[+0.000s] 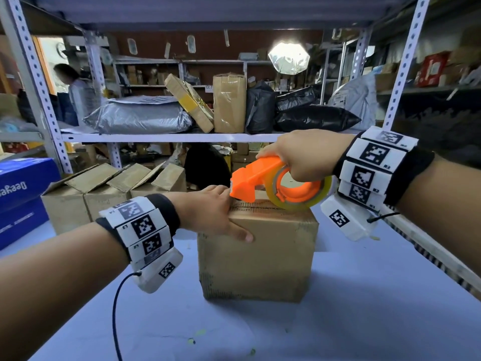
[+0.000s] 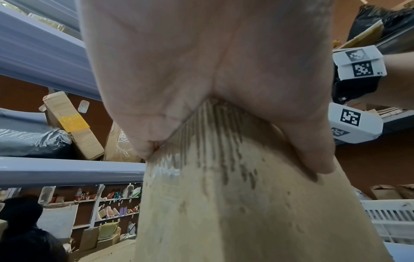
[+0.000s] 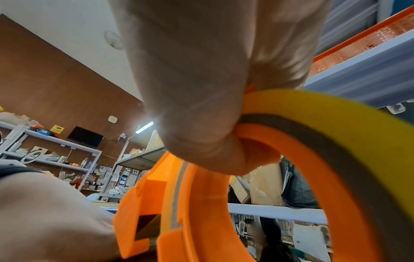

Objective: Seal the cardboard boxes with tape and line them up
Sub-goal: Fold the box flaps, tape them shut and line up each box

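A closed brown cardboard box (image 1: 257, 256) stands on the pale blue table (image 1: 364, 308) in the middle of the head view. My left hand (image 1: 216, 212) presses on its top left corner, fingers flat on top and thumb down the front face. The left wrist view shows the palm (image 2: 201, 62) straddling the box edge (image 2: 224, 203). My right hand (image 1: 304, 155) grips the orange tape dispenser (image 1: 250, 181) through its ring. The dispenser's yellowish tape roll (image 1: 299, 204) rests on the box top, and its nose touches my left fingers. The right wrist view shows the same grip (image 3: 197, 79) on the dispenser (image 3: 179, 203).
Several open cardboard boxes (image 1: 109, 194) stand in a row at the back left, beside a blue carton (image 1: 20, 194). A metal shelf (image 1: 182, 138) above holds parcels and bags. A white crate edge (image 1: 429, 256) runs along the right. A person (image 1: 75, 95) stands far back left.
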Action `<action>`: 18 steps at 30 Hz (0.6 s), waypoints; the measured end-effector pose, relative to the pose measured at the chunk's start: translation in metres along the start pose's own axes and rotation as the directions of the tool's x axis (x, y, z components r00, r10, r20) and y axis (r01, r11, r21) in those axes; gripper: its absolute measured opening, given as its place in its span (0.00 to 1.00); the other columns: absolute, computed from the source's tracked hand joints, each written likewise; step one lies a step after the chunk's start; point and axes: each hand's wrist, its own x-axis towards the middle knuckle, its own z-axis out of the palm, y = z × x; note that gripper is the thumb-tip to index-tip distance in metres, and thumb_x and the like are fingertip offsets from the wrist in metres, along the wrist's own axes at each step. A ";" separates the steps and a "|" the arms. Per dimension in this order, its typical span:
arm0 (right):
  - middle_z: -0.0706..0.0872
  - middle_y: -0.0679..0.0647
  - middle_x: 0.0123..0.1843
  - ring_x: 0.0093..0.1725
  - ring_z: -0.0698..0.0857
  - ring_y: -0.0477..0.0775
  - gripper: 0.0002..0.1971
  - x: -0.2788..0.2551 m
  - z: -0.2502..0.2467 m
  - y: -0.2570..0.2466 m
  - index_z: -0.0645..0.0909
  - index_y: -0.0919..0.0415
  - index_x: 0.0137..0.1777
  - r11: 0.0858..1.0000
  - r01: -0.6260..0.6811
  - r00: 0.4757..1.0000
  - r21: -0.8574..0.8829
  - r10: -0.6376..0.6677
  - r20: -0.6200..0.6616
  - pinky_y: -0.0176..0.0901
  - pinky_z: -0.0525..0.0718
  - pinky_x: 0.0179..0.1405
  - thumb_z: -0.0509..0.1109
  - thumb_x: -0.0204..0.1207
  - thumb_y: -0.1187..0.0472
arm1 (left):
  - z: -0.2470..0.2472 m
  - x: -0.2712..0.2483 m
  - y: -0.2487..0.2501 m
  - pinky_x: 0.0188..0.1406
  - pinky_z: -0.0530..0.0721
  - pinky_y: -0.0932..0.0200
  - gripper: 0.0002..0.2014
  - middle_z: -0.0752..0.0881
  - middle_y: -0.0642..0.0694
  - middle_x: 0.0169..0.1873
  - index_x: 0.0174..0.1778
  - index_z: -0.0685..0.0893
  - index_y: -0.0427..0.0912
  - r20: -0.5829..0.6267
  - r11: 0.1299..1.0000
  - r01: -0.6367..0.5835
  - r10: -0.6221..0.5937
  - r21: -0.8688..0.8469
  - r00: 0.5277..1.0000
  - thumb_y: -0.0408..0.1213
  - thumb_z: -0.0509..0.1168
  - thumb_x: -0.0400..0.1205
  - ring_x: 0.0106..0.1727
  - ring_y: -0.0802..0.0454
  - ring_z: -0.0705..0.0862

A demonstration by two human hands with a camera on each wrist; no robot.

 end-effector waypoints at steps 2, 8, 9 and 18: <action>0.84 0.50 0.49 0.47 0.82 0.56 0.31 -0.002 -0.002 0.000 0.75 0.42 0.73 1.000 -0.002 1.000 -0.002 0.002 0.014 0.46 0.77 0.34 0.64 0.72 0.69 | 0.000 0.000 0.000 0.85 0.60 0.42 0.57 0.64 0.51 0.81 0.87 0.51 0.58 -0.004 1.000 -0.006 0.006 -0.006 1.000 0.78 0.68 0.67 0.84 0.49 0.58; 0.84 0.50 0.48 0.45 0.82 0.53 0.31 -0.006 -0.007 -0.001 0.75 0.42 0.72 0.999 -0.022 0.999 -0.033 0.024 0.039 0.43 0.73 0.30 0.62 0.71 0.71 | 0.000 0.002 0.001 0.84 0.62 0.43 0.56 0.67 0.51 0.78 0.86 0.54 0.56 -0.015 1.000 -0.008 0.008 0.001 1.000 0.77 0.69 0.67 0.83 0.50 0.60; 0.84 0.50 0.47 0.45 0.82 0.54 0.31 -0.006 -0.007 -0.001 0.76 0.42 0.71 0.999 -0.028 0.999 -0.040 0.030 0.046 0.43 0.74 0.31 0.62 0.71 0.71 | 0.000 0.002 0.001 0.84 0.62 0.43 0.57 0.67 0.51 0.78 0.86 0.54 0.55 -0.017 1.000 -0.008 0.008 0.003 1.000 0.77 0.69 0.67 0.83 0.50 0.60; 0.82 0.46 0.41 0.38 0.78 0.46 0.28 -0.010 -0.008 0.001 0.77 0.42 0.68 0.998 -0.039 0.998 -0.045 0.041 0.050 0.41 0.71 0.28 0.63 0.72 0.69 | -0.002 0.002 0.004 0.83 0.64 0.42 0.57 0.69 0.52 0.74 0.86 0.55 0.53 -0.005 0.999 -0.014 0.014 0.035 1.000 0.78 0.69 0.66 0.80 0.51 0.62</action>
